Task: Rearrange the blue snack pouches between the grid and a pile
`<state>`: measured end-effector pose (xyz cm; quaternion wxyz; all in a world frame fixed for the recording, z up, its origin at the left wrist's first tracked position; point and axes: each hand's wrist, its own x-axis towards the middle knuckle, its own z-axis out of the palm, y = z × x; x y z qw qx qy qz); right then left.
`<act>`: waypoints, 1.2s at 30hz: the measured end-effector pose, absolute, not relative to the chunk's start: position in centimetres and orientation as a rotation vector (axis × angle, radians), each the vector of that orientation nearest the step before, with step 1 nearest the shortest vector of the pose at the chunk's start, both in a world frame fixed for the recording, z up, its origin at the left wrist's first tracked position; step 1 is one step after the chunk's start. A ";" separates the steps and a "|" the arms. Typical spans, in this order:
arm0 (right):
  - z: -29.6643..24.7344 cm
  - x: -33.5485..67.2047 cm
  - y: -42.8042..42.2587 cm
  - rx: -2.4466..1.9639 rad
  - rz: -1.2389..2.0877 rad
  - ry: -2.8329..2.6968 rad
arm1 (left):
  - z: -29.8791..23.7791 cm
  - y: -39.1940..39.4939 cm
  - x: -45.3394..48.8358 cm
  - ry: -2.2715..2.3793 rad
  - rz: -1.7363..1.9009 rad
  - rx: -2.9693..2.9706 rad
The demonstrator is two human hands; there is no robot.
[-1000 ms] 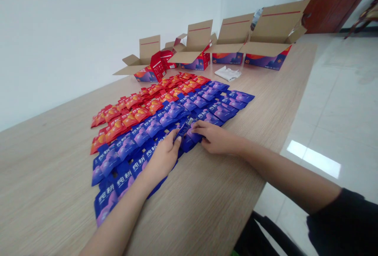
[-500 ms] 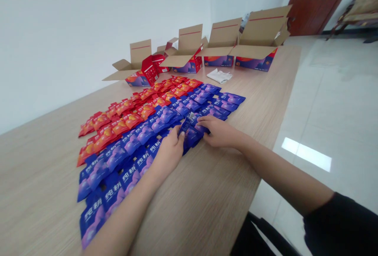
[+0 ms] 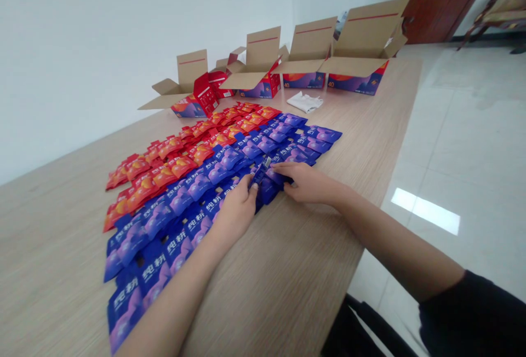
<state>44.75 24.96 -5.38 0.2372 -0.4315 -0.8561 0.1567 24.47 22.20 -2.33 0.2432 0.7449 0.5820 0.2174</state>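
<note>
Several rows of blue-purple pouches (image 3: pixel 198 183) with white characters lie overlapping on the table. My left hand (image 3: pixel 238 203) is closed, thumb on top, around a slim dark-blue item (image 3: pixel 260 171) with a pale silvery end; its exact kind is unclear. That item is held over the front row of pouches. To its right, my right hand (image 3: pixel 304 182) has its fingers over the edge of a blue pouch (image 3: pixel 280 177) and its thumb below, gripping it. The fingertips of both hands are partly hidden.
Rows of red-orange pouches (image 3: pixel 179 166) lie behind the blue ones. Open cardboard boxes (image 3: pixel 353 84) stand along the back of the table (image 3: pixel 263 269), with a white cloth (image 3: pixel 304 102) before them. The table's right edge drops to a shiny tiled floor (image 3: pixel 452 143).
The view has shifted slightly. Both hands keep nearly the same place and grip, and the slim item in my left hand leans a little further to the right.
</note>
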 end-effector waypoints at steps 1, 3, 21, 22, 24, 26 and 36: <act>-5.4 44.7 24.9 -1.176 0.433 -2.350 | -2.4 22.2 24.5 1.582 0.595 2.034; -5.4 44.7 24.9 -1.157 0.445 -2.360 | -2.5 22.3 24.4 1.592 0.598 2.028; -6.7 43.6 25.0 -0.995 0.481 -2.314 | -2.2 22.4 24.8 1.637 0.617 2.018; -6.7 43.5 25.0 -0.992 0.486 -2.308 | -2.2 22.4 24.8 1.636 0.622 2.023; -6.6 43.5 25.1 -0.978 0.488 -2.277 | -2.1 22.3 24.9 1.635 0.635 2.040; -6.2 44.0 25.4 -0.977 0.443 -2.204 | -2.0 22.2 25.0 1.626 0.647 2.059; -6.4 49.5 26.7 -1.297 0.198 -2.300 | -1.7 23.1 27.3 1.522 0.615 2.090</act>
